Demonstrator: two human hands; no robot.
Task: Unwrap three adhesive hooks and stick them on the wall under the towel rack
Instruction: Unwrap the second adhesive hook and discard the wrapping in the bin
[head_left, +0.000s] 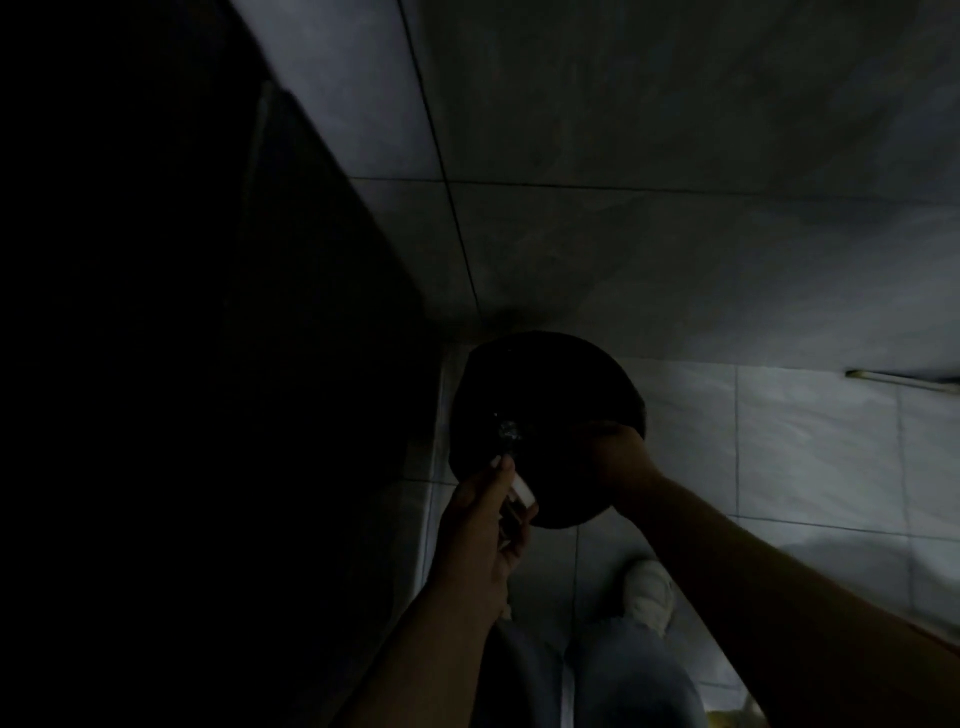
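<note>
Pinching a pale hook packet (521, 493), left hand (480, 525) hovers at the bin's (545, 384) seven o'clock, likely discarding wrap; right hand (618, 457) grip indiscernible

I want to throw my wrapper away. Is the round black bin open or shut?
Open. The black bin shows a dark hollow with crumpled wrapping inside. The right hand holds its rim; no lid shows.

Very dim, grainy frame; left third falls into near-black shadow; faint cool light reaches the tiles at right; edges bend with wide-angle distortion.
</note>
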